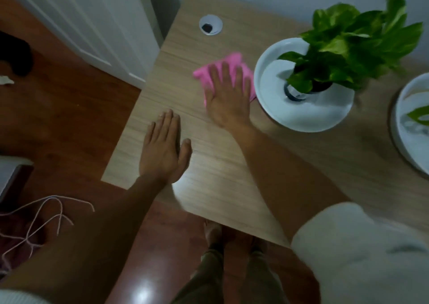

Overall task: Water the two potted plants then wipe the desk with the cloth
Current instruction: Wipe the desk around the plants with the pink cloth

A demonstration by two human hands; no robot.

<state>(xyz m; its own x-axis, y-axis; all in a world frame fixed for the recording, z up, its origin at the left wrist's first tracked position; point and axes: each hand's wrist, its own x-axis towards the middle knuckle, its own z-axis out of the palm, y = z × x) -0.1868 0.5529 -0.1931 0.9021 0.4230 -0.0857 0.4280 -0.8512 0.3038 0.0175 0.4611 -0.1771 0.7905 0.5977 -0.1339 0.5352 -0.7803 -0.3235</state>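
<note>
Here, right hand (226,94) flat, fingers spread, pressing pink cloth (219,71) onto wooden desk (220,164), just beside white potted plant (325,71). Left hand (163,148) open, palm down on desk. Second pot (408,122) at right edge. No writing readable.

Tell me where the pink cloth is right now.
The pink cloth lies on the desk under the right hand, just left of the white pot and nearer than the round cable hole.
</note>
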